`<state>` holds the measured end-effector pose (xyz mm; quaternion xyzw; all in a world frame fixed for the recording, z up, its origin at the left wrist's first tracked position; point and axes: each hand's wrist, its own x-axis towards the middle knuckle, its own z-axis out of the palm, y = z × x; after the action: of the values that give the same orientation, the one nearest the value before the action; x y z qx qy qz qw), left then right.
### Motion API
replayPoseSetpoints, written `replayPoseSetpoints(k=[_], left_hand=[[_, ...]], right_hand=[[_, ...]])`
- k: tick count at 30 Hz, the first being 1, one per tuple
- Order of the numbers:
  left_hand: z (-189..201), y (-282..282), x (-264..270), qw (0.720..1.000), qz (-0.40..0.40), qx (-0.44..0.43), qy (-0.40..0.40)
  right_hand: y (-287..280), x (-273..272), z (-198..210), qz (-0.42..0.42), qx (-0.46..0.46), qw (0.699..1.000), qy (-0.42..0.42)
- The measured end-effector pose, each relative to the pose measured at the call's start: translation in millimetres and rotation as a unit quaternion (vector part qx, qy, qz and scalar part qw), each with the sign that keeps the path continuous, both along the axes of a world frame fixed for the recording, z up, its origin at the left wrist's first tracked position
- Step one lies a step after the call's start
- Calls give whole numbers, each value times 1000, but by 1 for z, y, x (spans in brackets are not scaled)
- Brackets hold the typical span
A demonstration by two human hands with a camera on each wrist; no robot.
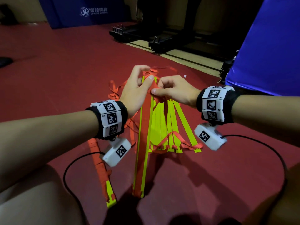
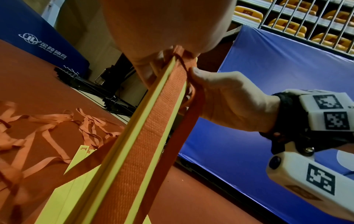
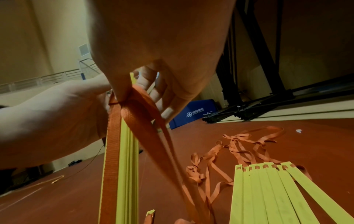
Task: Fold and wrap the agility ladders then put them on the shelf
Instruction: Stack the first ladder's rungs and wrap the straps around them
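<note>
At about seven o'clock on the red floor (image 1: 65, 65) lies an already wrapped ladder bundle (image 1: 103, 172), strap wound along it, its long axis running from near five o'clock up toward eleven. Just right of it, the bundle in hand (image 1: 142, 143) stands tilted: its lower end rests on the floor at six o'clock and its upper end points to twelve, raised between the two hands, probably so the strap can pass around it freely. The left hand (image 1: 135, 93) grips that top end, fingers (image 1: 146, 83) curled round the stacked yellow rungs with the thumb pressing the orange strap (image 2: 145, 128) flat against them, likely to keep the stack aligned. The right hand (image 1: 175, 91) pinches the strap's loose run at the bundle's edge, thumb and forefinger closed on it, apparently to pull a wrap taut. Farther right, at about three o'clock from the bundle, an unfolded set of yellow rungs (image 1: 168, 125) fans on the floor, long axes roughly six to twelve, with loose webbing (image 3: 245, 145) trailing beyond.
</note>
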<state>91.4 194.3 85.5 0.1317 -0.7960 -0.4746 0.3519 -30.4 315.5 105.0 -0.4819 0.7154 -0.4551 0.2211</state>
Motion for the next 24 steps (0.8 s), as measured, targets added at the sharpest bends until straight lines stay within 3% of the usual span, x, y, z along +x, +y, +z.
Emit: replayPoseSetpoints(k=[8, 14, 20, 24], left_hand=[[1, -9, 3, 993, -27, -112, -1], [-1, -9, -2, 997, -39, -63, 12], [-1, -10, -2, 999, -20, -34, 2], [-3, -13, -1, 1000, -14, -16, 14]], right_hand=[[2, -1, 0, -37, -20, 999, -11], [2, -3, 2, -27, 14, 999, -11], [4, -1, -2, 5, -48, 998, -46], [4, -1, -3, -16, -70, 997, 0]])
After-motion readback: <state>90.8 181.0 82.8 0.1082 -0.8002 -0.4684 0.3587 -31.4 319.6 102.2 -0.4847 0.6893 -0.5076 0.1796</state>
